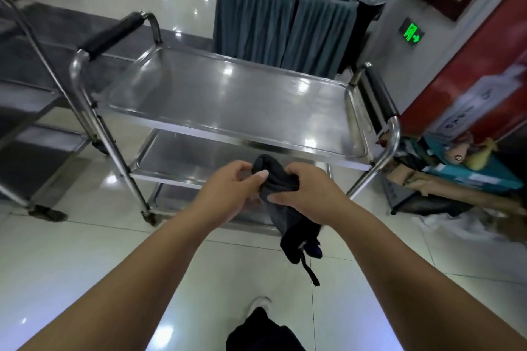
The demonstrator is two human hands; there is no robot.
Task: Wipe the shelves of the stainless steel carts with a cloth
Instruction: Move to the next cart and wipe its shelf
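The dark cloth point(275, 179) is bunched in the air between both hands, just in front of the near edge of the steel cart's top shelf point(228, 100) and touching no shelf. The left hand point(233, 184) pinches its upper fold, thumb pressed onto the fabric and fingers curled behind. The right hand point(309, 194) has its fingers clamped round the middle of the bundle, and the loose end hangs below it toward the tiled floor point(85, 251). A lower shelf point(182, 162) shows beneath. A second cart point(25, 100) stands to the left, and a skirted table point(256, 23) stands beyond.
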